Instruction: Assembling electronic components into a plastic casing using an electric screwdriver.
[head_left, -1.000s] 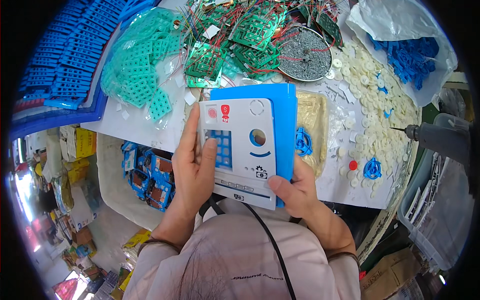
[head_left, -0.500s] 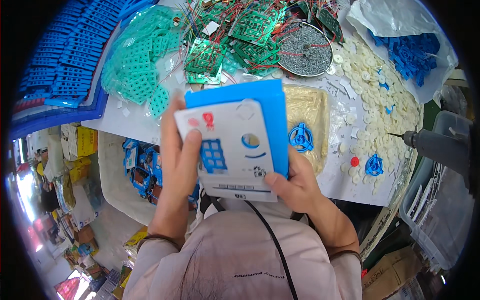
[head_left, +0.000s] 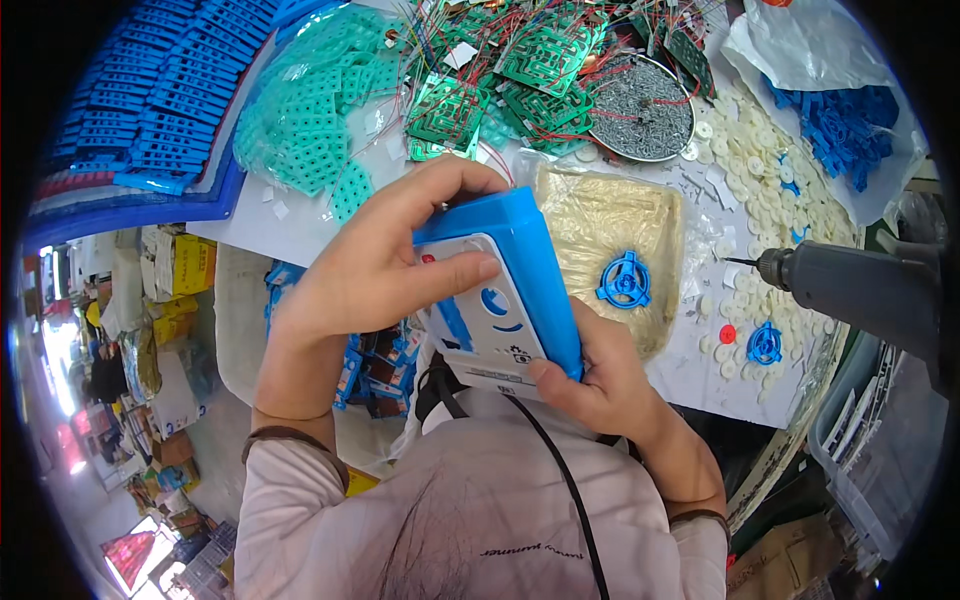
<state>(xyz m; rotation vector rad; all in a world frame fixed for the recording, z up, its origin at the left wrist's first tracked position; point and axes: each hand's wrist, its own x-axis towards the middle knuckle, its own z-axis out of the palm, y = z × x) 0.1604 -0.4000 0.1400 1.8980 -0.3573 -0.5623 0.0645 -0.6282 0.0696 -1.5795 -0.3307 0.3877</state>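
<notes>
Between my two hands is a blue plastic case (head_left: 548, 290), tilted, with a white printed face panel (head_left: 462, 262) that has cut-out openings. My left hand (head_left: 385, 262) is wrapped over its upper left end, thumb pressed flat on the panel and fingers behind the top edge. Gripping the lower right corner is my right hand (head_left: 605, 375), its thumb on the panel and its other fingers behind the blue side. Beyond the case, a yellowish film-wrapped pad (head_left: 570, 220) lies on the table with a blue ring-shaped part (head_left: 625, 281) on it.
Wired green circuit boards (head_left: 545, 55) and a round dish of screws (head_left: 640, 108) are at the back. White discs (head_left: 750, 170) spread over the right side, where a grey electric screwdriver (head_left: 850, 285) juts in. Blue strips (head_left: 150, 90) fill the far left; a bin (head_left: 240, 330) stands below.
My left hand has shifted from the case's left edge up over its top, thumb now across the panel. The case has tilted, showing more of its blue side. The view has shifted slightly.
</notes>
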